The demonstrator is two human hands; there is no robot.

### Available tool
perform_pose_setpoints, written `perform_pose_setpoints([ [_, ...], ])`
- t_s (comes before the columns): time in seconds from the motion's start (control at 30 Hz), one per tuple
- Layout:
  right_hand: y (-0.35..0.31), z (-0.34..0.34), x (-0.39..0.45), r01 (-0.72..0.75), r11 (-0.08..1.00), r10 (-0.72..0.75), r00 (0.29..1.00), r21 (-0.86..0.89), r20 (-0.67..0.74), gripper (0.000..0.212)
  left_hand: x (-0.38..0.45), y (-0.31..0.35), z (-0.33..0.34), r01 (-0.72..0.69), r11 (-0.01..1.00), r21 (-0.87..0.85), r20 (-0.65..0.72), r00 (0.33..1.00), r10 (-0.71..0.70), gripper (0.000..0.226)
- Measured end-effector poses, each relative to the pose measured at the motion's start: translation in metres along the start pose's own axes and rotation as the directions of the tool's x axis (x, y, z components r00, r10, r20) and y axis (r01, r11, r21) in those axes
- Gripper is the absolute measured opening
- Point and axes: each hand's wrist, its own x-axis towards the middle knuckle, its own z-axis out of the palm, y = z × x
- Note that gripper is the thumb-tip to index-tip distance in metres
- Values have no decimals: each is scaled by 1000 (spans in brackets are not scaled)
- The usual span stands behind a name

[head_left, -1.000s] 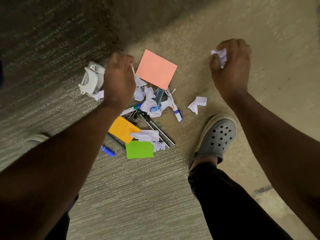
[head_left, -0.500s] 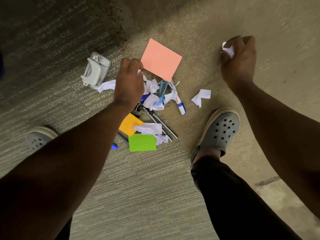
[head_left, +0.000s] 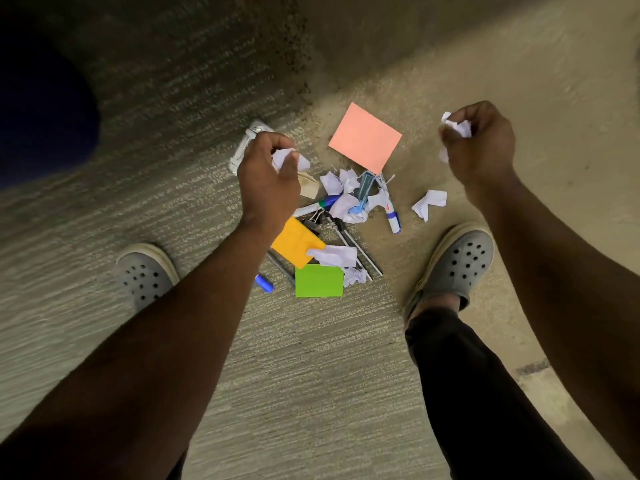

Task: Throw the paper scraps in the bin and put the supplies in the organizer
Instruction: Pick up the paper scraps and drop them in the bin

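Both grips on crumpled white scraps (head_left: 457, 128)

Likely an office: low-pile carpet (head_left: 311, 358) strewn with pens (head_left: 360, 252), sticky notes (head_left: 318, 281).

No legible text anywhere; only faint, unreadable print along the barrel of the white marker (head_left: 388, 202) lying among the paper scraps (head_left: 348, 207).
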Motion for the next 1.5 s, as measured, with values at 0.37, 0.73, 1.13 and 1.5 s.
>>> perform_pose_setpoints([
  [0.37, -198, 82, -138, 231, 921, -288, 946, 313, 151, 20, -17, 55, -167, 36, 951, -308, -169, 981, -92, 9],
  [0.73, -367, 165, -261, 476, 770, -612, 739, 425, 282, 11, -16, 16, -355, -60, 987, -148, -640, 767, -50, 15],
  [1.13, -408, 277, -271, 815, 545, -607, 546, -197, 577, 41, 24, -68, -400, 185, 970, 156, -433, 896, -101, 38],
  [1.5, -306, 194, -283, 769, 624, -781, 616, 139, 102, 18, -55, -7, -333, -208, 954, -216, -486, 871, 80, 15],
])
